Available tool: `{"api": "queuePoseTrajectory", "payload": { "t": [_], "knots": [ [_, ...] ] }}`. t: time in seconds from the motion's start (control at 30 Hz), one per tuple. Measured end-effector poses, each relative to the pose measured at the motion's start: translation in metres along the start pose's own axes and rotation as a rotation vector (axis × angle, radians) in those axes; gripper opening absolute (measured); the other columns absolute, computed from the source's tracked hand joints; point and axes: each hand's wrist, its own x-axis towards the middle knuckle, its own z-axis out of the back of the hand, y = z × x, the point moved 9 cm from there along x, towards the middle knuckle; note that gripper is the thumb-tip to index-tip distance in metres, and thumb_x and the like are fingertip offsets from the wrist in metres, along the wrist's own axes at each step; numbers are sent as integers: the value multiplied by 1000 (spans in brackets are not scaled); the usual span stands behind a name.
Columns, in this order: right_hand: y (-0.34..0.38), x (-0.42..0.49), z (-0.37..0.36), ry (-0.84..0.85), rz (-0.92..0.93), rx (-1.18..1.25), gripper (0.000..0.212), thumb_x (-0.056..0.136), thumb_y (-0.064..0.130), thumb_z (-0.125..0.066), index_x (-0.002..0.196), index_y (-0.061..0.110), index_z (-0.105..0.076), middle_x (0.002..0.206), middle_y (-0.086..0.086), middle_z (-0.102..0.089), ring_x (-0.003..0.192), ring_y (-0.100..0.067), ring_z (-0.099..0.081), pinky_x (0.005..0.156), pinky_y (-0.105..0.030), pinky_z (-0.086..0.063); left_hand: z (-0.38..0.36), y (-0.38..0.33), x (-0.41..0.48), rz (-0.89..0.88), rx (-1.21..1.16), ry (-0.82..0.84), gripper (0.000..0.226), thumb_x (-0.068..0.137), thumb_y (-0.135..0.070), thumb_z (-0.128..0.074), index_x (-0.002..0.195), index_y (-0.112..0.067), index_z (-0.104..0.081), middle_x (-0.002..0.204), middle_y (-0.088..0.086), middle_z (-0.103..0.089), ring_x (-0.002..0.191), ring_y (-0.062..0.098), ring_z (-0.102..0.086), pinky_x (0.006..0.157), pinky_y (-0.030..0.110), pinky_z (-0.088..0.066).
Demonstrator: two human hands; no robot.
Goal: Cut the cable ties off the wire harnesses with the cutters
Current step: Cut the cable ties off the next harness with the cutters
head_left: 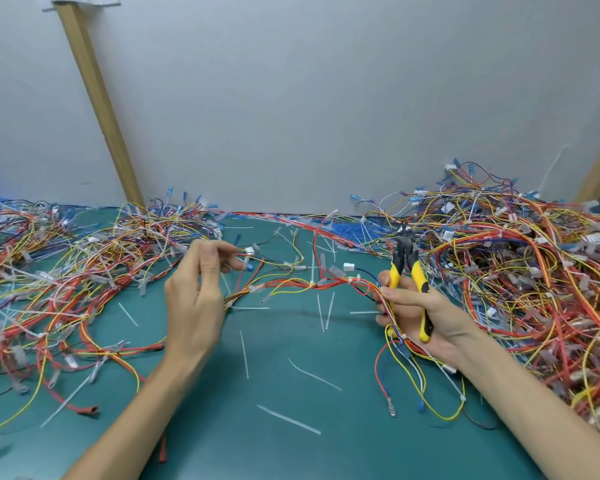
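Observation:
A wire harness point(302, 284) of red, yellow and orange wires stretches above the green mat between my two hands. White cable ties point(350, 280) still wrap it near its right end. My left hand point(196, 296) pinches the harness's left branch wires between thumb and fingertips. My right hand point(418, 318) grips the yellow-handled cutters point(406, 268), jaws pointing up and away, and also clamps the harness's right end against the handles. Loose wire ends with terminals hang below that hand.
Big tangled heaps of harnesses lie at the left point(49, 268) and the right point(527, 265) of the green mat point(274, 455). Several cut white tie strips point(288, 419) are scattered on the mat. A grey wall and a slanted cardboard strip point(97, 98) stand behind.

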Motion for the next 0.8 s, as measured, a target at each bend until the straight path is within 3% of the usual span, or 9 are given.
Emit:
{"api": "queuePoseTrajectory", "payload": {
  "t": [0.1,0.27,0.4,0.53,0.6,0.67,0.8],
  "knots": [
    [1,-2,-5,69,3,-61,26,73,2,-72,93,13,-58,80,-7,-53,67,-18,-54,58,-28,-48,2,-4,5,-12,-3,9,19,104,-31,-46,99,-23,-63,89,-11,-71,88,11,-68,82,35,-53],
    [0,-7,-16,192,20,-174,29,75,-2,-73,94,12,-57,87,-9,-56,75,-19,-60,66,-29,-51,-38,-5,-11,27,83,425,26,106,-21,-44,111,-22,-69,96,-12,-76,99,3,-69,92,25,-51],
    [-2,-10,-21,253,7,-228,30,72,4,-79,93,13,-59,91,-12,-58,80,-19,-60,69,-29,-51,-64,-6,-31,-64,372,619,26,104,-36,-46,111,-27,-70,91,-17,-74,92,11,-69,96,41,-47],
    [-3,-11,-22,266,-7,-288,32,73,6,-81,94,15,-59,95,-12,-61,79,-18,-60,71,-29,-52,-61,-7,-33,-42,376,500,28,93,-53,-57,84,-30,-68,73,-14,-64,70,5,-57,86,42,-44],
    [-3,-12,-26,274,-1,-356,32,75,8,-81,95,15,-58,97,-13,-63,78,-17,-61,69,-27,-50,-53,-7,-28,13,272,397,32,85,-59,-66,77,-29,-68,71,-11,-62,70,4,-56,80,41,-44],
    [-4,-13,-29,281,3,-449,32,75,11,-82,97,16,-58,98,-12,-63,83,-18,-60,68,-24,-48,-49,-6,-26,69,185,360,33,78,-64,-72,76,-31,-67,78,-12,-66,79,4,-62,86,45,-47],
    [-2,-12,-28,246,14,-426,26,78,7,-77,98,14,-61,98,-13,-64,93,-22,-63,76,-23,-52,-52,-10,-27,52,116,393,23,76,-44,-83,81,-32,-64,84,-10,-63,83,10,-58,81,31,-46]
  ]
}}
